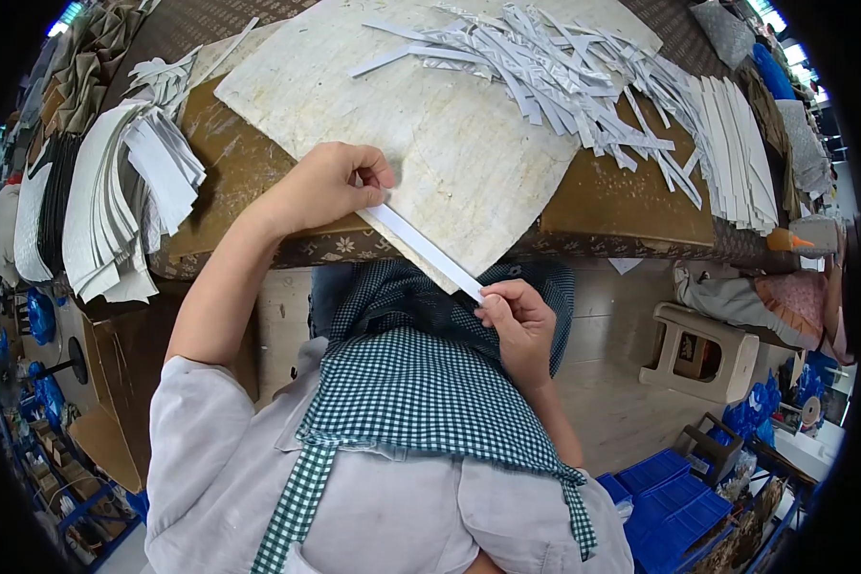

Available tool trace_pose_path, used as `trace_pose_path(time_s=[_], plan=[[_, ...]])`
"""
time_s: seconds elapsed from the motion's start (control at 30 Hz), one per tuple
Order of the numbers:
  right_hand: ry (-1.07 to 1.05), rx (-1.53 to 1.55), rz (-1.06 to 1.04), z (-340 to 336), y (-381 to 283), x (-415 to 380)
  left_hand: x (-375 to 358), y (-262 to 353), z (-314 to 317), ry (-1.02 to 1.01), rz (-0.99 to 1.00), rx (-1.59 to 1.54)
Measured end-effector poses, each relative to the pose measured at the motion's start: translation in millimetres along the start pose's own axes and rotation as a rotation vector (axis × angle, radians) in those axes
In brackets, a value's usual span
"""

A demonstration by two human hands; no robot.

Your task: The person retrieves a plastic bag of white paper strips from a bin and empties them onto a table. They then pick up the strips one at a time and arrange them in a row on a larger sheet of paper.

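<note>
A narrow white strip (421, 246) is stretched between my two hands, slanting down to the right along the near edge of a stained pale sheet (354, 86). My left hand (349, 177) pinches its upper end over the sheet. At the lower end, just past the sheet's corner and above my lap, my right hand (517, 316) grips it between thumb and fingers. A loose heap of white, partly shiny strips (545, 72) lies on the far right part of the sheet.
Stacked white pieces (105, 206) hang over the table's left side, and more white pieces (732, 143) lie at the right. Brown board (631, 210) shows under the sheet. A plastic stool (703, 354) and blue crates (670, 502) stand at the lower right. Another person's arm (837, 297) appears at far right.
</note>
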State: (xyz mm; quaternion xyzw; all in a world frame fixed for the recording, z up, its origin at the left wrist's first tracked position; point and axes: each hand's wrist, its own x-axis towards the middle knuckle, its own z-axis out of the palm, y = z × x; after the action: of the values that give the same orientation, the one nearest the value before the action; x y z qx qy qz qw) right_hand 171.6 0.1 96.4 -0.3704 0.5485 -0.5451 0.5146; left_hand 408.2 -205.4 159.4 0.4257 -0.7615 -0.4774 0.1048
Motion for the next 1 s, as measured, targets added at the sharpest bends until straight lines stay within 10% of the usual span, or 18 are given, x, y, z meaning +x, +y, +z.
trace_pose_path(time_s=[0.33, 0.53, 0.87, 1.0], plan=[[0.005, -0.006, 0.073, 1, 7, 2, -3, -6, 6, 0.048, 0.072, 0.157], [0.011, 0.037, 0.149, 4, 15, 7, -14, -3, 23, 0.351, 0.52, 0.61], [0.097, -0.135, 0.148, -3, 34, 15, -39, -26, 23, 0.22, 0.795, 0.85], [0.208, -0.281, -0.166, -26, 5, 19, -45, -13, 22, 0.21, 0.735, 0.869]])
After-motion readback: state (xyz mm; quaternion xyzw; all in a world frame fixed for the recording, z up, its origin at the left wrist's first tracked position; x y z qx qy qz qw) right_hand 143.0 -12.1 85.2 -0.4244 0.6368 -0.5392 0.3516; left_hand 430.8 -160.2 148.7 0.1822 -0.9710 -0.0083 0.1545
